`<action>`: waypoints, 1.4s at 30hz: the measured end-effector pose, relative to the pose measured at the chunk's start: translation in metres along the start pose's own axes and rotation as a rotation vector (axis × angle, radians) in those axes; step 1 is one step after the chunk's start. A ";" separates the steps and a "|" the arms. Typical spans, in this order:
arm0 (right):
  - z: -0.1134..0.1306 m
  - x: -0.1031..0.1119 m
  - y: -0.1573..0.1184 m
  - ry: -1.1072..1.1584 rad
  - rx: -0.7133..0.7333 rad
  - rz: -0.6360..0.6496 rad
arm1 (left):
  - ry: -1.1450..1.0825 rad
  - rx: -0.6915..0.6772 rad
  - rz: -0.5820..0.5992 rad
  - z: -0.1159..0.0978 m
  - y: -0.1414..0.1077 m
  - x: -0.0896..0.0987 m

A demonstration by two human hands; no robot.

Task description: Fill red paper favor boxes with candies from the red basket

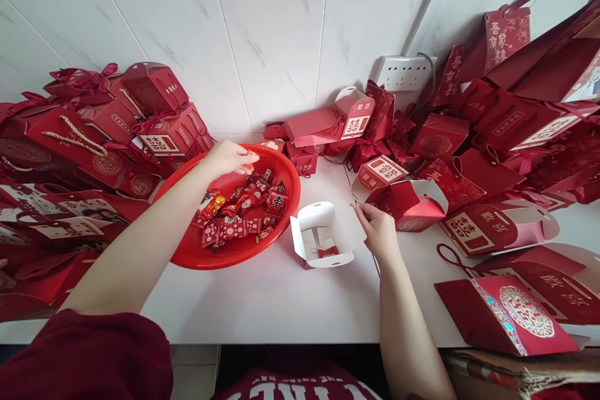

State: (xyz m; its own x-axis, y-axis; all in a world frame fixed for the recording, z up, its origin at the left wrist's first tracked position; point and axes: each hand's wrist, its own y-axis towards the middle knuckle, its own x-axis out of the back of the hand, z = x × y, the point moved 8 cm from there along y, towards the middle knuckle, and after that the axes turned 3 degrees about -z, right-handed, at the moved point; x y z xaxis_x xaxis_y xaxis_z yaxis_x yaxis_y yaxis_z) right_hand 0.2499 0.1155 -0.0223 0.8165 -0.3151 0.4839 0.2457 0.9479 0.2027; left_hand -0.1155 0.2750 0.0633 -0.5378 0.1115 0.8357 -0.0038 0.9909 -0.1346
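Note:
My left hand (pixel 232 157) is over the back part of a red plastic colander (pixel 234 259), its fingers pinched on a small orange-red wrapped candy (pixel 251 161). Below it in the colander lie several wrapped candies (pixel 250 200), mostly red with printed wrappers. To the right stands an unfolded gift box (pixel 314 219) with a white inside and its flaps spread open. A small red packet (pixel 328 252) shows at its bottom. My right hand (pixel 377 228) is closed on the box's right flap, fingers at its upper corner.
Stacked red gift boxes (pixel 162 128) crowd the left side. More red boxes (pixel 435 137) pile up along the right and back of the white table (pixel 281 312). A power strip (pixel 405 73) is on the tiled wall. One box (pixel 506 315) sits by the front right edge.

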 end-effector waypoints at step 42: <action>-0.002 -0.009 -0.001 -0.076 0.009 0.057 | 0.451 -0.106 0.294 0.072 0.003 -0.044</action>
State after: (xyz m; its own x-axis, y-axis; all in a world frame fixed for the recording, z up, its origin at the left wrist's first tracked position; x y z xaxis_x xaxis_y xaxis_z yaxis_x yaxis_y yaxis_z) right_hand 0.2430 0.1175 -0.0285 0.7866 -0.2641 0.5582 0.1954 0.9639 0.1807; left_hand -0.1530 0.2672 -0.0122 -0.0884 0.3833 0.9194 0.1897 0.9126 -0.3622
